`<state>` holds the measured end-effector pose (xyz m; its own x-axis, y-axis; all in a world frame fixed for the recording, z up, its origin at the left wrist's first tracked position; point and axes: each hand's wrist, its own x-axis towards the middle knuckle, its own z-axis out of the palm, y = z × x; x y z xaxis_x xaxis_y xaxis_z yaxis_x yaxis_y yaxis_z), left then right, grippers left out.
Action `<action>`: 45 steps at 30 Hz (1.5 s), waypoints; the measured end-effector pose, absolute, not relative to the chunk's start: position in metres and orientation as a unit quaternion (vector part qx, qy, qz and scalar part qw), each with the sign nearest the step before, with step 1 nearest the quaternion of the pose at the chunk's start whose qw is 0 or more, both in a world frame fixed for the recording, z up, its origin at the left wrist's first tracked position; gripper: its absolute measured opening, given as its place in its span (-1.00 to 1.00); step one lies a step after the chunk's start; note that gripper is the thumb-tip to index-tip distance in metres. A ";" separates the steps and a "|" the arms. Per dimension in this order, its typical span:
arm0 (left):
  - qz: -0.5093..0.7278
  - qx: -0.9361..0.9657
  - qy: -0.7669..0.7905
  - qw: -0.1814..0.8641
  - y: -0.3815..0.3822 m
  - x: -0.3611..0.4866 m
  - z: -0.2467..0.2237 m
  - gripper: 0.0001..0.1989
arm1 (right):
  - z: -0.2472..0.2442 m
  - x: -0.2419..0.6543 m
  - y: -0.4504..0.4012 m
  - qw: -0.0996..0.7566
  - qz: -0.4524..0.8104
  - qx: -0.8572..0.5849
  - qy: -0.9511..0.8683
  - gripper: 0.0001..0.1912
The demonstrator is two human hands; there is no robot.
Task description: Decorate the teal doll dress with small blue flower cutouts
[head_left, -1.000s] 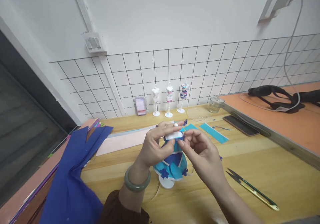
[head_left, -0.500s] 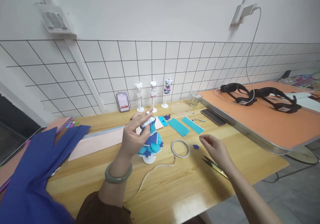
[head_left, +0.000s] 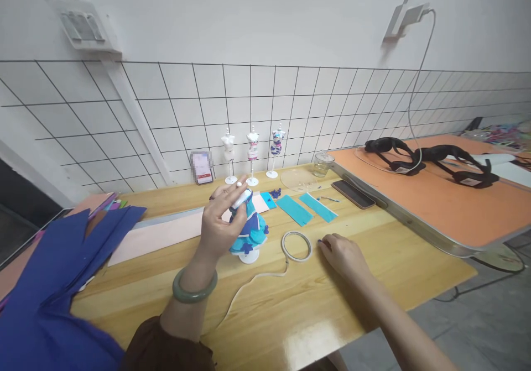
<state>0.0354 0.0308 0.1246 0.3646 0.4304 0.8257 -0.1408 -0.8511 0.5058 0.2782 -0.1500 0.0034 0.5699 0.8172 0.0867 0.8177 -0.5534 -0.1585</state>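
Note:
My left hand (head_left: 222, 216) is wrapped round the top of a small white dress form (head_left: 249, 256), tilted slightly on its round base. The form wears a blue and turquoise layered dress (head_left: 252, 224) with white trim and dark blue flowers. My right hand (head_left: 345, 257) rests low on the table with fingers curled together at a small dark blue flower (head_left: 319, 241); most of that flower is hidden under the fingertips. Between the hands lies a roll of narrow white tape (head_left: 284, 247), its loose end trailing toward me. The snips are out of sight, apparently behind my right hand.
Turquoise strips (head_left: 294, 210) and a pile of dark blue flowers (head_left: 275, 193) lie beyond the tape. Several small dress forms (head_left: 253, 149), a phone (head_left: 202, 167) and a glass jar (head_left: 322, 165) stand at the back. Blue fabric (head_left: 41, 288) covers the left; an orange-topped table (head_left: 448, 205) adjoins on the right.
My right hand has moved down and slightly left onto the loose blue flower, covering it and the snips. My left hand still holds the dress form, nearly in place.

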 end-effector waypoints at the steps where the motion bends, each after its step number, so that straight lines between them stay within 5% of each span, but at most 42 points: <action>1: 0.555 0.788 0.092 0.253 0.031 0.035 0.125 -0.55 | 0.003 0.278 -0.147 0.085 -0.004 -0.886 -0.455 -0.68; 11: 0.548 0.806 0.080 0.212 0.029 0.035 0.127 -0.52 | -0.003 0.282 -0.140 0.100 0.027 -0.901 -0.422 -0.74; 22: 0.550 0.817 0.081 0.151 0.028 0.036 0.128 -0.52 | 0.001 0.296 -0.157 0.255 0.144 -0.869 -0.399 -0.70; 35: 0.541 0.815 0.097 0.181 0.023 0.036 0.131 -0.78 | 0.009 0.298 -0.176 0.440 0.242 -0.805 -0.317 -0.61; 45: 0.538 0.821 0.095 0.164 0.020 0.035 0.134 -0.71 | 0.004 0.303 -0.179 0.389 0.185 -0.837 -0.337 -0.72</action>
